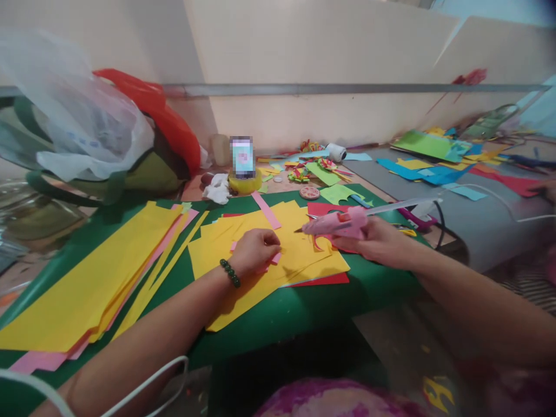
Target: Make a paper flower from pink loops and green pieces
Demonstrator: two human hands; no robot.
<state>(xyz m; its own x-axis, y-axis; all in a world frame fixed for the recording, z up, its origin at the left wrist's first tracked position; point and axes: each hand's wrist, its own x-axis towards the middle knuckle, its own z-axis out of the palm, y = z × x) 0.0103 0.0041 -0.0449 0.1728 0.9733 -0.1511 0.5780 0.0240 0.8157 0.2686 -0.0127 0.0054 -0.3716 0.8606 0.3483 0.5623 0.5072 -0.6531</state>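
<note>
My right hand is wrapped round a pink hot glue gun with a long clear glue stick out of its back. The nozzle points left, a little above yellow paper sheets. My left hand is closed in a pinch over those sheets, to the left of the nozzle. Pink paper pieces show beside and under its fingers; what the fingertips hold, if anything, is hidden. A pink paper strip lies just beyond. Red paper is partly under the glue gun.
Yellow strips are stacked at left on the green mat. Behind stand a phone on a yellow tape roll and a bag. Coloured scraps cover the right side, where another person's hand shows.
</note>
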